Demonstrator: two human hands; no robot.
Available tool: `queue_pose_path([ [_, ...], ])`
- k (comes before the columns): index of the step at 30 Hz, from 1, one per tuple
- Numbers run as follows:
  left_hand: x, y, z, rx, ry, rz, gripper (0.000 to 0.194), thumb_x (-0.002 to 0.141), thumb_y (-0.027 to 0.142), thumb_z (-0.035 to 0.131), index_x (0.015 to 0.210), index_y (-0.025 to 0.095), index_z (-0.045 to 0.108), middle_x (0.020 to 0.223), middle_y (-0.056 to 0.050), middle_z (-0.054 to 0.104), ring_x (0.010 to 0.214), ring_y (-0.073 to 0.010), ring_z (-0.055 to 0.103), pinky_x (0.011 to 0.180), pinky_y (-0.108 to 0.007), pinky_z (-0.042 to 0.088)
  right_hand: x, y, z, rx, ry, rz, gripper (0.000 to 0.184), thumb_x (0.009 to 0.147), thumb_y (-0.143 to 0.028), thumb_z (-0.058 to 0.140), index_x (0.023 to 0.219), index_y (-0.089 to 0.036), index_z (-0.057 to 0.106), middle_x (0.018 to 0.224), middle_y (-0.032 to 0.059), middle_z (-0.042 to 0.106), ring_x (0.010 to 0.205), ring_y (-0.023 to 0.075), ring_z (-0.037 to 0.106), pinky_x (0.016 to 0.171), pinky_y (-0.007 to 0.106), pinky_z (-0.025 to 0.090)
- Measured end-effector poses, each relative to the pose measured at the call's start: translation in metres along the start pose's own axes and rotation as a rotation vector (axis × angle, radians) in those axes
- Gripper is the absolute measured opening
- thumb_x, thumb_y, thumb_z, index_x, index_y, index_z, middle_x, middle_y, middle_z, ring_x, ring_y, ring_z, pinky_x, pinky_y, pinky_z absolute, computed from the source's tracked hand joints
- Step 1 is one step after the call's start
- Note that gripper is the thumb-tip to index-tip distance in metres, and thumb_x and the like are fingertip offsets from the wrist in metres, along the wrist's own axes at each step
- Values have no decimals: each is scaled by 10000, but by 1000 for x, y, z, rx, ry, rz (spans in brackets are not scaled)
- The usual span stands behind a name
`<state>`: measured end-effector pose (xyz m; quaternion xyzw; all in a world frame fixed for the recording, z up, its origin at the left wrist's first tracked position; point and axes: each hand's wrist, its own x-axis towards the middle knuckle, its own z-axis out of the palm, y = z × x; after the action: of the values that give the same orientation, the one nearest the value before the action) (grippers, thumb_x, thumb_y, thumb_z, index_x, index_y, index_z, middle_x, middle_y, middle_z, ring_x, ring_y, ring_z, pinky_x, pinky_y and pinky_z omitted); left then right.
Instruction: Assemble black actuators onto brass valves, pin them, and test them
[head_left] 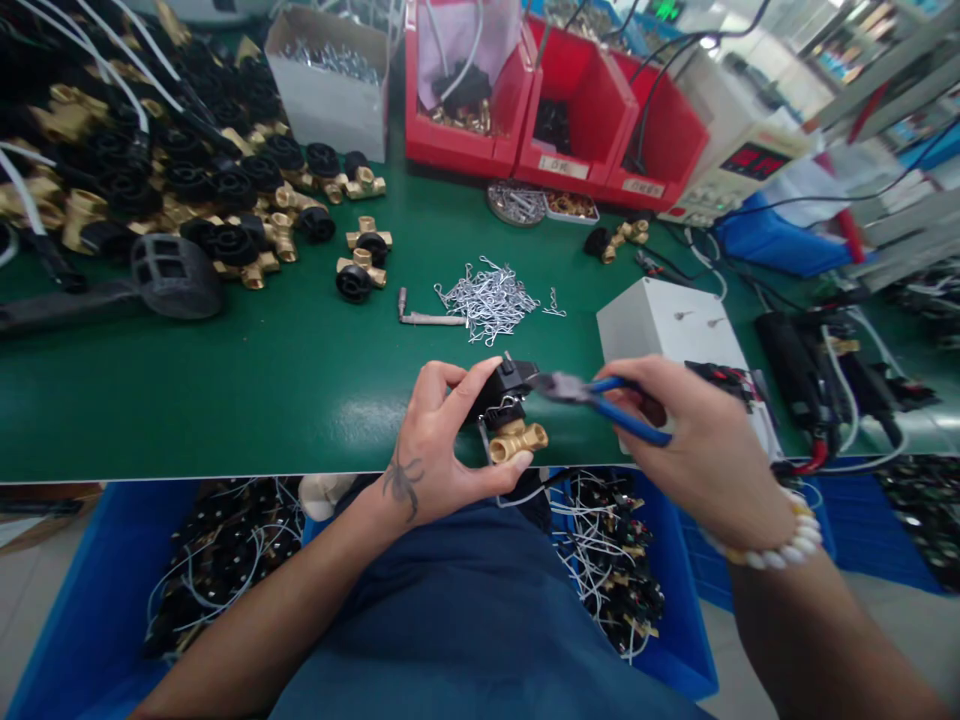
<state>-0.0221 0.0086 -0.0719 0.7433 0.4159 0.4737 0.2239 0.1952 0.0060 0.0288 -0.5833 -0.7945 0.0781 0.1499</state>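
My left hand is wrapped round a brass valve with a black housing, held just above the table's front edge. A bent wire clip shows between the black housing and the brass body, and a white cable trails from below. My right hand grips blue-handled pliers. Their jaws point left and reach the black housing's right side; whether they touch it I cannot tell. Beyond my hands lies a pile of wire clips, with an L-shaped metal tool at its left.
Many brass valves with black caps crowd the green table's left. Red bins and a carton of screws stand behind. A grey box stands at right. Blue crates with cabled parts sit below the edge.
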Motion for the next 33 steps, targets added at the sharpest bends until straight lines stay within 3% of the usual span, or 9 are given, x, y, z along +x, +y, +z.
queue_pose_path([
  [2, 0, 0, 0, -2, 5, 12, 718, 780, 432, 732, 1417, 192, 506, 1074, -66, 518, 953, -210, 556, 783, -356, 564, -1, 0, 0, 50, 238, 55, 95, 905, -214, 557, 979, -223, 616, 820, 17, 660, 620, 141, 574, 582, 275, 458],
  [3, 0, 0, 0, -1, 10, 17, 713, 781, 428, 729, 1415, 191, 507, 1074, -66, 517, 956, -210, 556, 788, -357, 565, -2, 0, 1, 49, 250, 61, 83, 901, -213, 558, 965, -222, 609, 800, 12, 649, 603, 138, 564, 569, 272, 449],
  [7, 0, 0, 0, 5, 18, 17, 704, 789, 425, 719, 1415, 188, 502, 1078, -68, 516, 943, -206, 557, 783, -354, 569, -2, -2, 4, -27, -163, 4, 133, 846, -156, 528, 911, -199, 636, 778, 36, 651, 626, 164, 593, 570, 288, 438],
  [11, 0, 0, 3, 9, 22, 32, 710, 780, 421, 729, 1413, 198, 496, 1082, -68, 521, 955, -211, 568, 799, -363, 575, 1, -5, 0, 230, -71, 71, 190, 945, -297, 568, 1082, -194, 650, 902, 38, 671, 708, 146, 616, 642, 269, 493],
  [15, -2, 0, 9, -21, 74, 47, 700, 753, 392, 756, 1365, 206, 471, 1133, -83, 546, 1008, -226, 587, 803, -362, 581, 1, -5, 8, 495, -273, -42, 484, 912, -421, 689, 1347, -227, 607, 1047, 54, 693, 787, 156, 638, 695, 276, 537],
  [21, -2, 0, 12, -73, 119, 84, 567, 687, 323, 804, 1135, 213, 475, 1076, -73, 575, 1001, -235, 600, 816, -372, 570, 2, -3, 27, 655, -349, -64, 456, 910, -406, 702, 1316, -209, 641, 1204, 89, 692, 1026, 205, 679, 872, 305, 570],
  [24, -1, 2, 10, -51, 113, 77, 494, 698, 331, 802, 1057, 220, 481, 1047, -61, 582, 972, -224, 600, 814, -368, 558, 4, -3, 28, 735, -365, -57, 370, 898, -389, 720, 1211, -197, 674, 1173, 76, 704, 1062, 200, 679, 947, 311, 559],
  [30, 2, 4, 8, -85, 84, 37, 441, 694, 266, 793, 1019, 222, 497, 1040, -52, 578, 982, -218, 593, 830, -375, 553, 4, -5, 24, 695, -317, -78, 340, 903, -360, 711, 1200, -202, 663, 1173, 70, 710, 1060, 192, 691, 943, 313, 566],
  [33, 3, 3, 7, -124, 81, -23, 389, 715, 285, 794, 975, 215, 513, 1026, -49, 564, 972, -208, 592, 810, -368, 560, 0, -4, 16, 541, -83, -42, 297, 903, -301, 701, 1188, -226, 659, 1107, 43, 710, 931, 159, 692, 809, 283, 570],
])
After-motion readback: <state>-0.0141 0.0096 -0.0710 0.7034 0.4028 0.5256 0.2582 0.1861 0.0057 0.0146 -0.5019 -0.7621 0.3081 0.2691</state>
